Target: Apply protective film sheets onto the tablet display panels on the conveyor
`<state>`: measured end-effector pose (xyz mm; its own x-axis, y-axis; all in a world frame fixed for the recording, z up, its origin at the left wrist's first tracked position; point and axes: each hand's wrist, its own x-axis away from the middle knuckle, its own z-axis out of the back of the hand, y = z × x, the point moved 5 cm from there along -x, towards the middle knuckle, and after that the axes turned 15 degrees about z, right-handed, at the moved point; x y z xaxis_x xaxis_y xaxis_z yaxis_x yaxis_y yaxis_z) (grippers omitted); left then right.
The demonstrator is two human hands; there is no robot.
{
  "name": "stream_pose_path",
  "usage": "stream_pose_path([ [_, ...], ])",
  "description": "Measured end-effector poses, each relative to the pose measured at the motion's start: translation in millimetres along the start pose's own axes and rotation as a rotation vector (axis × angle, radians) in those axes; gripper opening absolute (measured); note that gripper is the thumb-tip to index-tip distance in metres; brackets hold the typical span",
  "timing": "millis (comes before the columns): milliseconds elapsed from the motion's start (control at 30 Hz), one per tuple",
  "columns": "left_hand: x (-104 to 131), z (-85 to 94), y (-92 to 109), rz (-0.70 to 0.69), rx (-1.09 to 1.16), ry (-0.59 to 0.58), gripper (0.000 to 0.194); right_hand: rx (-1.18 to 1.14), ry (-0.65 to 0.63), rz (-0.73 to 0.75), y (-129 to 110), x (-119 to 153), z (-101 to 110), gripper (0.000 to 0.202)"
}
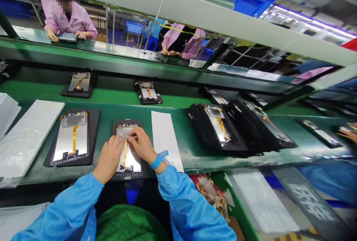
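Observation:
An opened tablet (132, 164) lies on a dark pad in front of me, showing its circuit board, a silver back and an orange flex cable (126, 154). On the board is a flat silver-grey patch (124, 132); whether it is loose or fixed I cannot tell. My left hand (109, 158) comes in from the left, its bunched fingertips at the patch's lower edge. From the right, my right hand (142, 145) has thumb and fingers pressed together at the patch's right side, near the cable's top end. Whatever the fingertips grip is hidden.
Another opened tablet (71, 140) lies left, beside stacked white sheets (32, 133). A white card (166, 137) lies right, then a stack of black cases and tablets (220, 125). More tablets sit on the green belt (114, 90) behind. Co-workers (68, 19) sit across.

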<state>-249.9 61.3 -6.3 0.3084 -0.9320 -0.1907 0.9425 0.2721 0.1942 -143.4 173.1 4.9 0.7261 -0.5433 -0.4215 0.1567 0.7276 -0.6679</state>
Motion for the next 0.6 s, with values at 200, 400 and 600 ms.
stream_pose_path([
  [200,-4,-3.7,1,0.037,0.078,0.005,0.037,0.299,-0.17,0.062,-5,-24,-12,0.01],
  [400,-12,10.1,9,0.081,-0.066,0.062,0.019,0.412,-0.25,0.029,31,-43,-18,0.019],
  [600,17,74.6,-72,0.197,0.082,0.247,0.031,0.36,-0.148,0.006,72,-66,-16,0.04],
])
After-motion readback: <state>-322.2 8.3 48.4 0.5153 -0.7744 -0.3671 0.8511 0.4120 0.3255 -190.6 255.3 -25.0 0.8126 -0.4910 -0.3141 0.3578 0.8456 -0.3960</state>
